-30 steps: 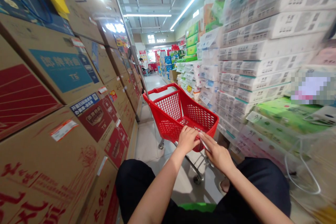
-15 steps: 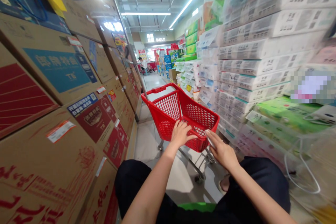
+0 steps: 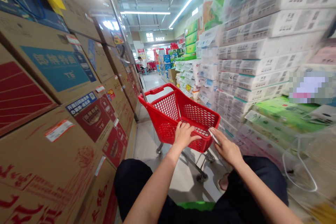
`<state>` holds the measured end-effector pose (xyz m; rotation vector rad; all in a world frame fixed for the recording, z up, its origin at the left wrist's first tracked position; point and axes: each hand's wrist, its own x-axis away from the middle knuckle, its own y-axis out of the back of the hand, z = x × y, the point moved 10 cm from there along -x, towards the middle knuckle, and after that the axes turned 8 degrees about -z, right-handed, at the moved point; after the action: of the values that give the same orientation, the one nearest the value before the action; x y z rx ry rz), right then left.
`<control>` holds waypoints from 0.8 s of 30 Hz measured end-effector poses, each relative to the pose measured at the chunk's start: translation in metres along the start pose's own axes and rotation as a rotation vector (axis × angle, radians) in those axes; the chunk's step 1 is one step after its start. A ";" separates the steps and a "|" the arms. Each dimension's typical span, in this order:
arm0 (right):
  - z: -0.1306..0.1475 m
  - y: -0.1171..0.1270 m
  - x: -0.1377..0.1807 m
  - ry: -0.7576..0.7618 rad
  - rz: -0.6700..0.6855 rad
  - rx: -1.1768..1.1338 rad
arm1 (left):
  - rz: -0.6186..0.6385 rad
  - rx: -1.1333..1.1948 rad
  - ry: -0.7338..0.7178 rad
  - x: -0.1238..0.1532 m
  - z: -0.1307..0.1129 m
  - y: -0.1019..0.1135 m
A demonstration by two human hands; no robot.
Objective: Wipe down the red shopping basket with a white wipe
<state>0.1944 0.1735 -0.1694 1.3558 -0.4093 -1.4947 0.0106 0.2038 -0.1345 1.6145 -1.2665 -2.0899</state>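
A red plastic shopping cart [image 3: 183, 112] stands in the aisle in front of me, its basket holding nothing that I can see. My left hand [image 3: 183, 133] rests on the near rim of the basket with its fingers curled over the edge. My right hand [image 3: 227, 148] touches the right end of the same rim, fingers wrapped around a thin white object [image 3: 214, 135] that I cannot make out. Both forearms reach forward from the bottom of the view.
Stacked cardboard cartons [image 3: 60, 87] wall the left side of the narrow aisle. Packs of tissue and paper goods [image 3: 262, 59] are piled high on the right. A white cord [image 3: 299, 171] hangs at the lower right. A person sits far down the aisle [image 3: 143, 63].
The cart has rolled slightly forward and left. My hands have shifted on the rim, the left one moving up over the edge and the right one out toward the right corner.
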 end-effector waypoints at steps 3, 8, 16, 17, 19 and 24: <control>0.006 0.002 0.006 -0.026 -0.008 -0.009 | -0.007 -0.028 0.006 0.000 -0.005 0.000; 0.030 0.002 0.020 -0.005 -0.014 -0.032 | -0.014 -0.038 0.016 0.001 -0.011 -0.001; 0.015 0.001 0.010 0.013 0.010 0.002 | 0.026 -0.016 -0.018 -0.001 -0.014 0.002; 0.011 0.001 0.008 0.013 0.007 0.011 | 0.039 0.009 -0.041 -0.002 -0.014 0.002; 0.008 0.000 0.005 0.005 -0.010 0.035 | 0.059 0.056 -0.070 -0.004 -0.015 0.001; 0.032 -0.007 0.007 -0.004 -0.073 0.127 | 0.071 0.057 -0.050 -0.010 -0.017 -0.006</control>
<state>0.1643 0.1587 -0.1695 1.4817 -0.4684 -1.5525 0.0311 0.2059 -0.1326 1.5255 -1.3910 -2.0815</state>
